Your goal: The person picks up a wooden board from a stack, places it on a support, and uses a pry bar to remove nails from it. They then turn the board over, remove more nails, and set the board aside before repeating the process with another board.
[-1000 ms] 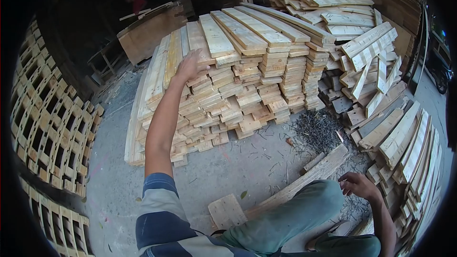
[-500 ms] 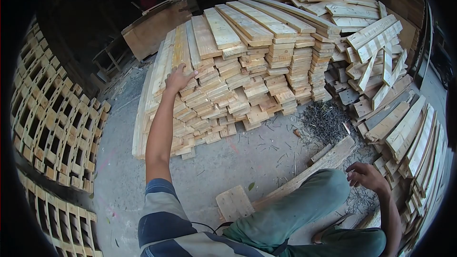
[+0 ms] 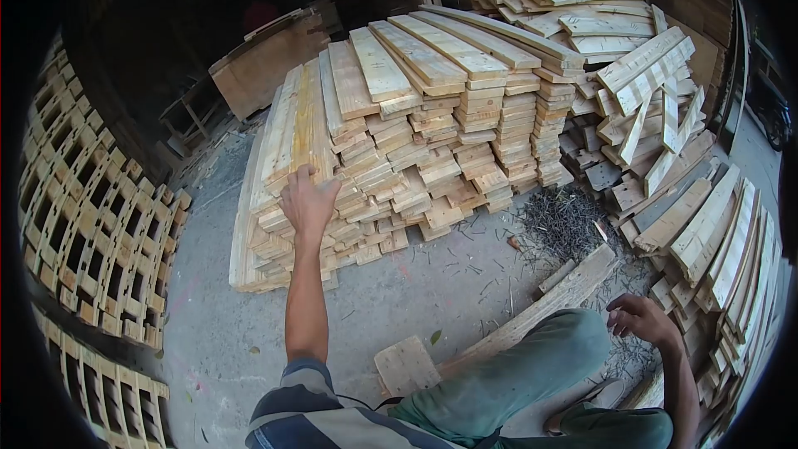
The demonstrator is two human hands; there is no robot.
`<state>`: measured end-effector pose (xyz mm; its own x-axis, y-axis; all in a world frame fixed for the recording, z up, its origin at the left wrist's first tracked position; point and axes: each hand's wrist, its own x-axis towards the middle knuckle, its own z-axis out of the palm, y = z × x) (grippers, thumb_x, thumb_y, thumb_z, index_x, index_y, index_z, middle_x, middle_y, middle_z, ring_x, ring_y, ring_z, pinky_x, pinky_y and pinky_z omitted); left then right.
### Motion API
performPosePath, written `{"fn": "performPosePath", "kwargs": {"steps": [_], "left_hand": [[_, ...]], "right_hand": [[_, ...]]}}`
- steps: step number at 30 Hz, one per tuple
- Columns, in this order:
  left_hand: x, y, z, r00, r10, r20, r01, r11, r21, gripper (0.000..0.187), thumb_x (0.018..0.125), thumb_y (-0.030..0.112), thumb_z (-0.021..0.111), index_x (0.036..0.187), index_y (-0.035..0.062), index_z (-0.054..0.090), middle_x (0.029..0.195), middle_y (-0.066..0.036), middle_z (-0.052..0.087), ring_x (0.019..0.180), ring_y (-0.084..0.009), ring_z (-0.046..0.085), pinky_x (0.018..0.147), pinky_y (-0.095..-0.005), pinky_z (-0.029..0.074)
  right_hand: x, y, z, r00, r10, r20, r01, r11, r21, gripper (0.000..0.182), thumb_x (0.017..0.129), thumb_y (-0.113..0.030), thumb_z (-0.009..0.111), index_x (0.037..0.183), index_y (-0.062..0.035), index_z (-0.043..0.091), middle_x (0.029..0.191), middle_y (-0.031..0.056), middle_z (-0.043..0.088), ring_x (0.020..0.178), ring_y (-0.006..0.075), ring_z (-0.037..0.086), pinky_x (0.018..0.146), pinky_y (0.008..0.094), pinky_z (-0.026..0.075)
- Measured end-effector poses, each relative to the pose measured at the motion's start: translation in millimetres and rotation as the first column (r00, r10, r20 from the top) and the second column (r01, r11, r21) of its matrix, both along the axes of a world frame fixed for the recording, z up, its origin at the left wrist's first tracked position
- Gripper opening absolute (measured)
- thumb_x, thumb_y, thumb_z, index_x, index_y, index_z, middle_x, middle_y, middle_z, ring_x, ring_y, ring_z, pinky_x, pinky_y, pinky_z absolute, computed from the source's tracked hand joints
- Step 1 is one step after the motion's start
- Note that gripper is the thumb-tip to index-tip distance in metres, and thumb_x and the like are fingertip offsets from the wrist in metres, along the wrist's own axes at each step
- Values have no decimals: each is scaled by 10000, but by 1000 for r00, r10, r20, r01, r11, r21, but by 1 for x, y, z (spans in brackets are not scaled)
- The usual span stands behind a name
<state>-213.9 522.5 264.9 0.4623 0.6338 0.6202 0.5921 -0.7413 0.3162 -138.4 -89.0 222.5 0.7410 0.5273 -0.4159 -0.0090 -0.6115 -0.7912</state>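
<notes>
My left hand reaches forward to the near end of a yellow-stained plank on the left part of a large plank stack. Its fingers lie spread over the wood and the thumb sticks out to the right. Whether any fingers curl under the plank's end is hidden. Beside my raised knee, my right hand hangs in the air with loosely bent fingers apart and nothing visible in them. Below it lies a long rough board on the floor.
Pallets stand at the left. A heap of nails lies beyond my knee. Loose planks are piled along the right, with another plank pile behind. A short wood block lies by my leg.
My left hand has drawn back towards me along the yellow-stained plank, to the stack's near end. More of that plank now shows. My right hand has barely moved.
</notes>
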Motion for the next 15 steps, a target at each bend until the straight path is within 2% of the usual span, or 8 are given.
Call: {"fn": "performPosePath", "kwargs": {"steps": [2, 4, 5, 7, 8, 10, 12, 15], "left_hand": [[-67, -70, -3, 996, -92, -2, 92, 995, 30, 606, 752, 411, 762, 1217, 83, 553, 1188, -152, 569, 1120, -370, 536, 946, -472, 415], [-130, -107, -9, 902, -261, 344, 360, 895, -265, 720, 833, 517, 704, 1343, 60, 480, 1305, -173, 527, 1191, -325, 516, 981, -434, 417], [-138, -108, -1, 905, -255, 339, 355, 893, -276, 720, 833, 517, 704, 1343, 60, 480, 1305, -173, 527, 1191, -325, 516, 981, -434, 417], [-164, -104, 9, 845, -62, 531, 477, 536, -696, 771, 914, 578, 590, 1430, 40, 397, 1423, -205, 447, 1247, -300, 490, 1010, -413, 412], [-166, -88, 3, 848, -50, 528, 470, 533, -704, 771, 914, 578, 590, 1430, 40, 397, 1423, -205, 447, 1247, -300, 490, 1010, -413, 412], [-142, -32, -23, 858, -12, 513, 503, 216, -837, 700, 974, 540, 507, 1443, 34, 393, 1440, -208, 443, 1243, -280, 507, 1022, -434, 420], [-111, 7, -34, 773, -44, 632, 632, -27, -775, 635, 987, 485, 513, 1423, 31, 425, 1348, -203, 534, 1184, -274, 568, 992, -450, 467], [-76, 32, -8, 832, -70, 550, 548, -40, -835, 511, 1023, 419, 438, 1364, 43, 501, 1267, -189, 600, 1101, -246, 632, 973, -434, 504]], "right_hand": [[-1, -2, -2, 1000, -15, -12, 15, 1000, 12, 311, 942, -231, 612, 1129, 17, 611, 873, 95, 693, 754, 174, 674, 674, 323, 545], [1, -3, -2, 999, -21, -29, 21, 1000, 6, 313, 940, -231, 613, 1129, 18, 611, 872, 94, 693, 751, 174, 673, 675, 322, 544], [2, 0, -1, 999, -9, -36, 9, 1000, -5, 317, 939, -233, 613, 1131, 20, 610, 872, 95, 693, 748, 173, 671, 674, 322, 543], [3, 3, -9, 997, 34, -65, -33, 999, 11, 322, 937, -238, 616, 1136, 15, 612, 874, 94, 691, 744, 171, 667, 674, 322, 541], [4, 5, -12, 997, 41, -70, -41, 999, 1, 322, 937, -238, 616, 1136, 15, 612, 874, 94, 691, 744, 171, 667, 674, 322, 541], [5, 15, -16, 992, 125, -24, -125, 992, 6, 309, 938, -243, 620, 1138, -7, 619, 858, 90, 692, 745, 167, 666, 671, 326, 539], [3, 23, -15, 983, 181, 39, -180, 983, -37, 301, 940, -253, 618, 1142, -30, 626, 840, 85, 693, 744, 166, 666, 667, 328, 535], [-3, 22, -7, 946, 275, 171, -255, 958, -129, 293, 940, -248, 616, 1142, -37, 625, 820, 83, 691, 742, 167, 664, 666, 328, 532]]}}
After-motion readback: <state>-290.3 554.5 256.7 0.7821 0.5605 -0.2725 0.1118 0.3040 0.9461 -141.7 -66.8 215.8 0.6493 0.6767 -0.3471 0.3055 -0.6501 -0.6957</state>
